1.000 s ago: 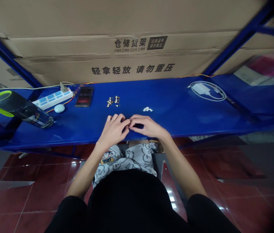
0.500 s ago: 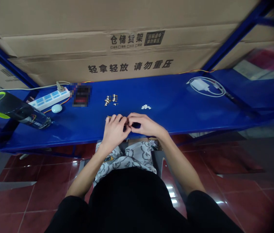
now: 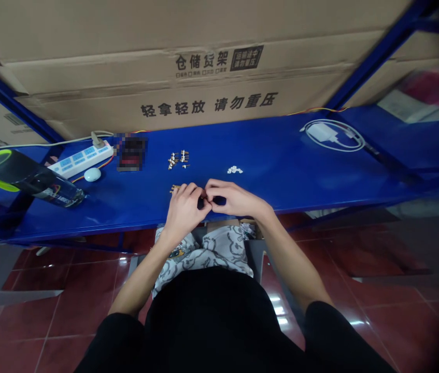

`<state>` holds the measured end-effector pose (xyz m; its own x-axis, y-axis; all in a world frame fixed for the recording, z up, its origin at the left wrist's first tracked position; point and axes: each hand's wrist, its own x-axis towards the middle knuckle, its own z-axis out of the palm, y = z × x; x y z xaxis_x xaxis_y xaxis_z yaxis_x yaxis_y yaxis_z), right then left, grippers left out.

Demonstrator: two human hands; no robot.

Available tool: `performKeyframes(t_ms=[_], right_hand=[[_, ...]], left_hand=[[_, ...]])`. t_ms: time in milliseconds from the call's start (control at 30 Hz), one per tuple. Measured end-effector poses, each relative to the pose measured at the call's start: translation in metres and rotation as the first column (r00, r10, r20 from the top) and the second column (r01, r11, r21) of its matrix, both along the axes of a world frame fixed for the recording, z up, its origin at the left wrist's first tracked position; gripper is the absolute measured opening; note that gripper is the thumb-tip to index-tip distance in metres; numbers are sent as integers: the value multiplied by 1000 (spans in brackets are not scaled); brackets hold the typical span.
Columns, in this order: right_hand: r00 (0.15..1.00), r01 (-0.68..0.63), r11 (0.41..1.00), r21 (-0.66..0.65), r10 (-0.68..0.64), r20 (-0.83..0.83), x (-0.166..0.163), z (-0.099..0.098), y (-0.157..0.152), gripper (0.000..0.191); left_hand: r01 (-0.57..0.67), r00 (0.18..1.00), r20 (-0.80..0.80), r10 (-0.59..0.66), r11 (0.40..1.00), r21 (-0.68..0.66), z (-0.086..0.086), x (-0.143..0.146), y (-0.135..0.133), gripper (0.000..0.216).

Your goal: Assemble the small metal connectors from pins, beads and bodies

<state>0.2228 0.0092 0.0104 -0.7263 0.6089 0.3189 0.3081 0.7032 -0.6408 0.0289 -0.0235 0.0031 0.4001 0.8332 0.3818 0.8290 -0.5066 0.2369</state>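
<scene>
Near the front edge of the blue shelf (image 3: 266, 191), my left hand (image 3: 186, 206) and my right hand (image 3: 232, 198) meet at the fingertips. Both are closed in a pinch; whatever lies between the fingers is too small and hidden to name. Just behind my left hand lie some brass-coloured pins (image 3: 174, 188), partly covered by its fingers. Farther back is a cluster of small pins with white parts on them (image 3: 173, 159). A little pile of small white pieces (image 3: 235, 169) sits beyond my right hand.
On the left a dark bottle with a green loop (image 3: 44, 178) lies near a white power strip (image 3: 83, 159) and a round white device (image 3: 92, 174). A white charger with coiled cable (image 3: 322, 132) rests at the back right. Cardboard (image 3: 126, 83) stands behind.
The hands stay pinched together with hardly any movement. Slightly more of the brass-coloured pins shows behind my left hand. The view has shifted a little.
</scene>
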Motion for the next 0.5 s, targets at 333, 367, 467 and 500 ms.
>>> performKeyframes(t_ms=[333,367,467,500], right_hand=[[989,-64,997,36,59,139,1,13,6,13],[986,-74,996,46,66,151,1,14,7,12],[978,-100,992,72,84,189,0,19,9,12],[975,-104,991,80,86,203,0,20,9,11]], left_hand=[[-5,1000,-4,5,1000,23,-3,0,2,9],[-5,1000,-1,5,1000,23,-3,0,2,9],[-6,1000,5,6,1000,16,-4,1,2,9],[-8,1000,3,8,1000,14,-4,1,1,9]])
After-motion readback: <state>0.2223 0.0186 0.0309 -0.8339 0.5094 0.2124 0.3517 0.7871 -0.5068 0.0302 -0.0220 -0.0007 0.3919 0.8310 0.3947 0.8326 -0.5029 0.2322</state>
